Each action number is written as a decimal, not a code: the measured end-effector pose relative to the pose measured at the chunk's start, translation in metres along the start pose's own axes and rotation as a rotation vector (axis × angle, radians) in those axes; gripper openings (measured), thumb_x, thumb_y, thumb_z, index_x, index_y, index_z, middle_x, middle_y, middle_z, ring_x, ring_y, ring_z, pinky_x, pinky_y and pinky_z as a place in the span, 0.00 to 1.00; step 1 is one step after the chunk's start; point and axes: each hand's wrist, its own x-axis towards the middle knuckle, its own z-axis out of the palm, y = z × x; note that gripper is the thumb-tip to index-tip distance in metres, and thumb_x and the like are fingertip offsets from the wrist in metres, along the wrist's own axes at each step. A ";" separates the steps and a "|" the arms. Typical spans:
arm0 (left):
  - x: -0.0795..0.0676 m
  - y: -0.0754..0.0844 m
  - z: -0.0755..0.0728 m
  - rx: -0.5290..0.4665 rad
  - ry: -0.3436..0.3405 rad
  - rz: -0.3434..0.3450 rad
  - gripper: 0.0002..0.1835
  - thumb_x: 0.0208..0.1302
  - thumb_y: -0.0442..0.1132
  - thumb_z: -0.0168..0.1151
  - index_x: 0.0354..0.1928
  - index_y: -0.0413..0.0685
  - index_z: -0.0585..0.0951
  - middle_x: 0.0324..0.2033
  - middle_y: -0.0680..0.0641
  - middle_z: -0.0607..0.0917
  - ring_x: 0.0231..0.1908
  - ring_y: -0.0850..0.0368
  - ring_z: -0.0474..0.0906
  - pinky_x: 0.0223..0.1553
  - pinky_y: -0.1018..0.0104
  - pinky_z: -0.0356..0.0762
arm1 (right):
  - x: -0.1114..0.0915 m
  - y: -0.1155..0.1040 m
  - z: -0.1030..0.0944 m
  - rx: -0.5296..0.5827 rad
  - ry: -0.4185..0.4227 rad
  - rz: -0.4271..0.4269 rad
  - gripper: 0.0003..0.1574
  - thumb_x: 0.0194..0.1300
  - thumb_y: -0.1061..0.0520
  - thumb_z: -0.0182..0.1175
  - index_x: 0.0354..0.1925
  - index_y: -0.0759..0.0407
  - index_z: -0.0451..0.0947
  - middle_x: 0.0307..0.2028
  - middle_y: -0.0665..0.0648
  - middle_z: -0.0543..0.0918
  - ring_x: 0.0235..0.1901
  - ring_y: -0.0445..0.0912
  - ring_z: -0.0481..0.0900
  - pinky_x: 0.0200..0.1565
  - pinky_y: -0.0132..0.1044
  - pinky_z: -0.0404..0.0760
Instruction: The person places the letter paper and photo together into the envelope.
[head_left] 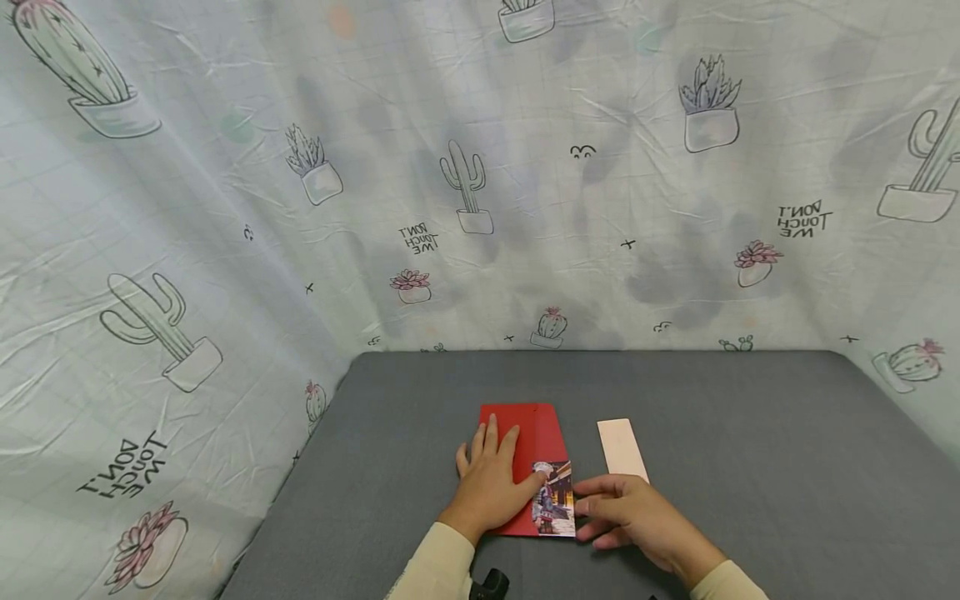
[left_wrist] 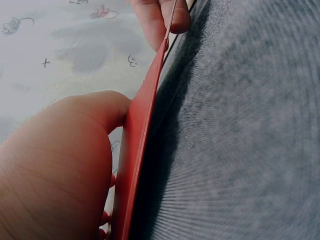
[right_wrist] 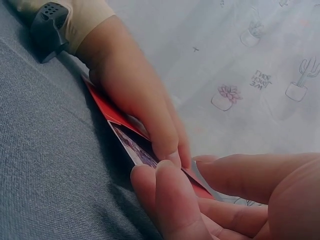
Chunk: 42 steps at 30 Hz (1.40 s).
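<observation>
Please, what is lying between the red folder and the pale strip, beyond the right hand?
In the head view, only bare grey tabletop separates the red folder from the pale strip there, beyond the right hand.

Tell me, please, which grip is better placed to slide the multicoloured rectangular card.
Likely the right grip, at the card's right edge; the left grip rests on the flat rectangular red paper envelope.

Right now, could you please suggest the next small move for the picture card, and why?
I would probably square the picture card to the red envelope with the right hand, whose fingertips are at the card's outer edge; the left hand has its thumb on the card, which should steady it.
</observation>
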 end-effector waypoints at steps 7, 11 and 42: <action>0.001 -0.002 0.002 0.010 0.003 0.002 0.49 0.69 0.69 0.64 0.83 0.49 0.68 0.84 0.34 0.55 0.82 0.33 0.48 0.73 0.23 0.42 | 0.001 0.001 0.001 0.010 -0.008 -0.003 0.31 0.80 0.61 0.62 0.67 0.86 0.69 0.48 0.63 0.89 0.39 0.54 0.92 0.37 0.42 0.90; 0.001 -0.002 0.002 0.008 0.003 0.000 0.49 0.69 0.69 0.64 0.83 0.49 0.68 0.84 0.34 0.55 0.82 0.33 0.47 0.73 0.23 0.42 | 0.001 0.001 0.002 0.012 -0.011 -0.003 0.31 0.79 0.62 0.62 0.67 0.86 0.69 0.48 0.63 0.89 0.39 0.54 0.92 0.38 0.42 0.90; 0.000 0.000 0.001 -0.002 0.009 0.005 0.48 0.69 0.68 0.64 0.83 0.48 0.68 0.84 0.34 0.55 0.82 0.32 0.48 0.72 0.23 0.42 | 0.002 0.000 0.009 0.052 -0.022 0.002 0.30 0.76 0.63 0.65 0.65 0.84 0.72 0.46 0.65 0.88 0.41 0.54 0.92 0.41 0.41 0.90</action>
